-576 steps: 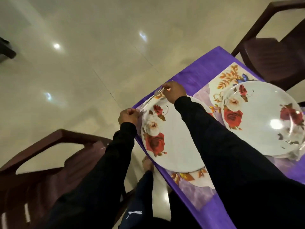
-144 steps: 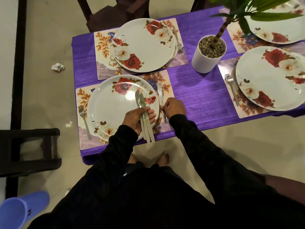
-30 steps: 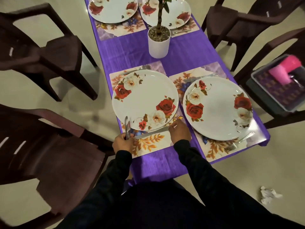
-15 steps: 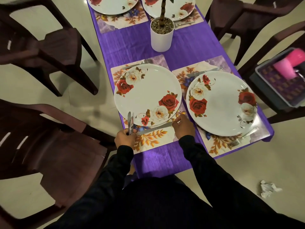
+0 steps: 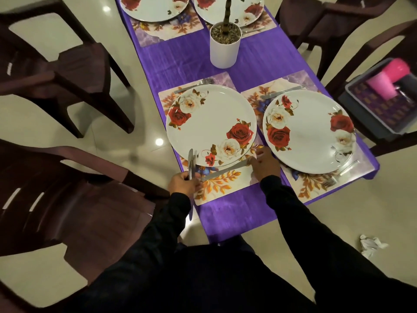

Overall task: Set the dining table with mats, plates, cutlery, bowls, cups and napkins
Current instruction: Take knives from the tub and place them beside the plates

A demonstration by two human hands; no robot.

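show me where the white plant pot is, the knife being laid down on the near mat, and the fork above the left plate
white plant pot (image 5: 223,53): head view, on its side wall.
knife (image 5: 222,171): head view, on the middle of the blade, lying on the near mat.
fork (image 5: 195,85): head view, on its handle, beyond the left plate.

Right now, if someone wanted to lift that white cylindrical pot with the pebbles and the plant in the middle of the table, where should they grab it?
Probably round the smooth side wall of the white cylindrical plant pot, near mid-height, coming in level from the near side. It stands upright on the purple tablecloth with bare cloth on that side, and the plant stem blocks a grip from above.
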